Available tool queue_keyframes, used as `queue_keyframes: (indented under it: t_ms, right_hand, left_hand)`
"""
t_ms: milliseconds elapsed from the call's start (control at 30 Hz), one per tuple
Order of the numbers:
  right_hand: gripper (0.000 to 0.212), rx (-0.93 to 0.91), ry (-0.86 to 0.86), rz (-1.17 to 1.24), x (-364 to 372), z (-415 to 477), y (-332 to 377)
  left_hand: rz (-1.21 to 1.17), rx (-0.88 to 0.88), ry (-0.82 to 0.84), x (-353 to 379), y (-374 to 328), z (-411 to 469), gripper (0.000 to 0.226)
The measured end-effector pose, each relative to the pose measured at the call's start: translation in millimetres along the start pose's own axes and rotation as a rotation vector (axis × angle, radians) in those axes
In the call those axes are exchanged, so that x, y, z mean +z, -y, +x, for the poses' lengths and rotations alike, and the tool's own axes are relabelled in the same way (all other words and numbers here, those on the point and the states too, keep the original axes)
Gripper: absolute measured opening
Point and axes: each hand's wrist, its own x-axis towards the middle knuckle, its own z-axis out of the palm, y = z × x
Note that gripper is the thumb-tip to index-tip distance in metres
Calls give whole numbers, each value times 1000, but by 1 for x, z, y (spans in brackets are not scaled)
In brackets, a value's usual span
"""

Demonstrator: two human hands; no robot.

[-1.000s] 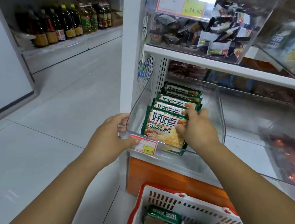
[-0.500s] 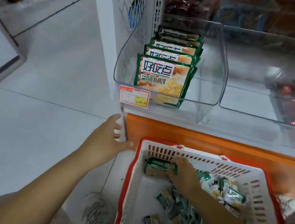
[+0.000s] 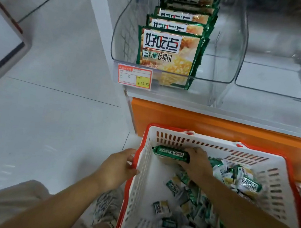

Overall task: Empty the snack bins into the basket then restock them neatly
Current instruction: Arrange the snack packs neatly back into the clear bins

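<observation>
Five large packets [image 3: 167, 55] stand in one clear bin [image 3: 241, 49] at 12 o'clock; one price tag [image 3: 134, 76] hangs on it. One basket [image 3: 218, 143] at 5 o'clock holds a sixth packet [image 3: 171, 153], in my right hand [image 3: 196, 162], and small sachets [image 3: 247, 180] too jumbled to count.

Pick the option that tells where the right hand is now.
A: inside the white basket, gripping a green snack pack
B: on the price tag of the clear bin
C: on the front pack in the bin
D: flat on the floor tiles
A: the right hand is down inside the white basket, fingers curled round a green snack pack, while the left hand holds the basket's rim.
</observation>
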Motion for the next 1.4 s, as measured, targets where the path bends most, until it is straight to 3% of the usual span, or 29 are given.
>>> queue_keyframes:
  t_ms: [133, 200, 333, 400, 667, 833, 967, 1067, 1133, 1200, 1300, 1400]
  right_hand:
    - [41, -72, -39, 354, -65, -25, 20]
    - [42, -64, -46, 456, -102, -43, 28]
    - [29, -139, -106, 668, -165, -81, 45]
    - [34, -166, -145, 756, -189, -100, 57]
    - [41, -383, -247, 704, -282, -129, 99]
    - [60, -403, -185, 884, -299, -121, 125]
    - [43, -352, -146, 944, -279, -116, 128]
    - [31, -343, -213, 1015, -276, -110, 127]
    - [31, -347, -229, 1022, -285, -107, 128]
    - [35, -374, -220, 939, -296, -105, 128]
    - [36, -428, -161, 714, -305, -104, 134]
    - [39, -441, -204, 760, -302, -100, 139]
  left_hand:
    - [-47, 42, -104, -14, -24, -2, 57]
    - [-87, 127, -156, -27, -43, -7, 45]
    - [-138, 300, -149, -48, -86, -20, 40]
    - [-192, 333, -136, -55, -100, -24, 41]
    - [-390, 496, -308, -105, -142, -53, 32]
    - [-616, 525, -389, -125, -146, -58, 27]
    - [-818, 502, -331, -129, -148, -50, 30]
    - [-790, 515, -320, -136, -152, -51, 44]
    - [-629, 556, -443, -142, -153, -52, 73]
    - [-504, 627, -513, -145, -155, -53, 84]
    - [-447, 646, -393, -142, -161, -55, 63]
    - [-392, 625, -394, -141, -160, -51, 41]
